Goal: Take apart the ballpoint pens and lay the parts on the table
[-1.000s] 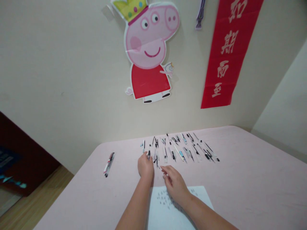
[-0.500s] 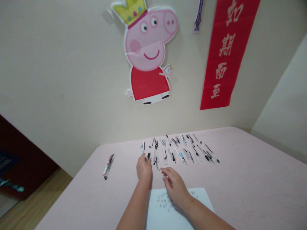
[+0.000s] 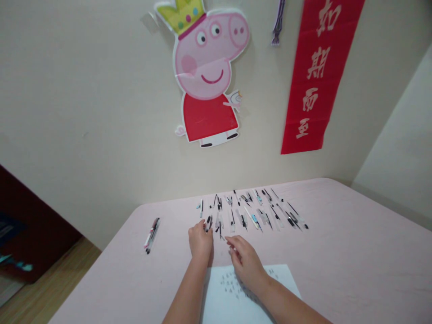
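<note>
My left hand [image 3: 200, 241] rests on the pink table beside some dark pen parts [image 3: 209, 221]. Its thumb and forefinger are apart around the near end of these parts; whether they touch them is hard to see. My right hand [image 3: 247, 262] lies over the top of a white sheet of paper [image 3: 270, 308] marked with dark writing. Its fingers are loosely bent and apart, with nothing visible in them. Just beyond its fingertips is another group of black and clear pen parts [image 3: 220, 230]. A white-and-blue pen piece [image 3: 201, 208] lies farther back, past my left hand.
Two rough rows of disassembled pens [image 3: 254, 219] spread across the back of the table. To the left, several pens [image 3: 153, 235] lie side by side. Behind the table edge stands a wall with a pink pig cutout [image 3: 211, 119] and a red banner [image 3: 305, 103].
My left hand has drawn slightly back and left, showing more of the dark pen parts and the white-and-blue piece. My right hand has stayed in place.
</note>
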A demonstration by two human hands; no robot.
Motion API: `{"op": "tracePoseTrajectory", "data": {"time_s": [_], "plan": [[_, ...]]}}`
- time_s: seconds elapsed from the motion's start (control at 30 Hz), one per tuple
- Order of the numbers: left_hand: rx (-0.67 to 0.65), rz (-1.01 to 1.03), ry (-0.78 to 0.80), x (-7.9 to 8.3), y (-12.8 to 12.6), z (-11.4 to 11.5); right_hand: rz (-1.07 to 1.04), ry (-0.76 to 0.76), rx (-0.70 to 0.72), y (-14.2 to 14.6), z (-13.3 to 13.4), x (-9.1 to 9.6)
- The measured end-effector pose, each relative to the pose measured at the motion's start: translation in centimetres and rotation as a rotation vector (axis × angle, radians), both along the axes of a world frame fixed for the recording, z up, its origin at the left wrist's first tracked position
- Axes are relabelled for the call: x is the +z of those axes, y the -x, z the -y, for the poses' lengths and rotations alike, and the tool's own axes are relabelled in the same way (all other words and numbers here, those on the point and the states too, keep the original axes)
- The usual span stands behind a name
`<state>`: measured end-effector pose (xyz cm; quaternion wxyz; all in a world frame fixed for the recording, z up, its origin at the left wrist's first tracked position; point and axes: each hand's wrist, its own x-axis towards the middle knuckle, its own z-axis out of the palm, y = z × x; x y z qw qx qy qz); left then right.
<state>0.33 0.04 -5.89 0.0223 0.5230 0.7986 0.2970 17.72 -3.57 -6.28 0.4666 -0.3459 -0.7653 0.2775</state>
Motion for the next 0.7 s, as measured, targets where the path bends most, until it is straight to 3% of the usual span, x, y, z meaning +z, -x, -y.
{"op": "tracePoseTrajectory", "data": {"time_s": [0.7], "plan": [[-0.022, -0.052, 0.016, -0.06, 0.01, 0.37, 0.014, -0.002, 0.001, -0.01, -0.12, -0.06]]}}
